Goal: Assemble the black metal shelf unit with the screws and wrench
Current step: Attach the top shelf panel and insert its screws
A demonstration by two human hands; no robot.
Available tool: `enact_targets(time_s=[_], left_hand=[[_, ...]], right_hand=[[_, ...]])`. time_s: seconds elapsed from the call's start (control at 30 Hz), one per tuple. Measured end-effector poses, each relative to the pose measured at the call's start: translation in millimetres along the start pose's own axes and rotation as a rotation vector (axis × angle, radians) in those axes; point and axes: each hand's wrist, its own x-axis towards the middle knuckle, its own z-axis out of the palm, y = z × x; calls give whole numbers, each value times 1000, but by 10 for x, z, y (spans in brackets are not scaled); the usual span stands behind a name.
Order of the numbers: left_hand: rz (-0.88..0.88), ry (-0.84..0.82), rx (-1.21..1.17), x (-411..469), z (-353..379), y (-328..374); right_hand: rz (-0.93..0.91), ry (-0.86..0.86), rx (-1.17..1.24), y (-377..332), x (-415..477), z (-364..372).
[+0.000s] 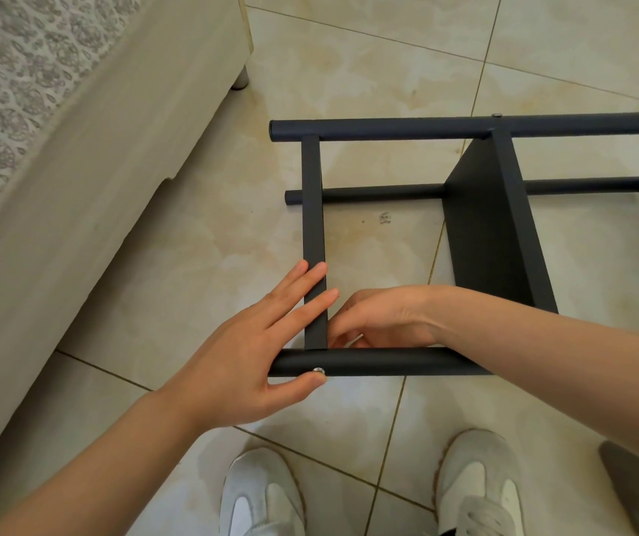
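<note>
Black metal shelf unit (499, 234) lies on its side on beige tiled floor (368, 71), just in front of person's white shoes (261, 493). Left hand (248, 342): fingers straight, flat on black flat crossbar (313, 210), thumb tip beside small silver screw (318, 370) in near round black tube (387, 361). Right hand (379, 319) is behind that tube at the joint w/ fingers curled; can't tell what they pinch, if anything. Frame prob. stiff, light-ish, paint slick; best held by tubes near joints. No brand/writing legible.
</note>
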Motion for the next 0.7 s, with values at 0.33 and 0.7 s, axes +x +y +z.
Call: enact_targets(time_s=[0.33,0.7], left_hand=[[-2,-3,8,2,-3,9],[4,1,12,0,6,3]], right_hand=[[2,-9,-18,-15,-48,-45],[11,-15,-32,-26,-49,-37]])
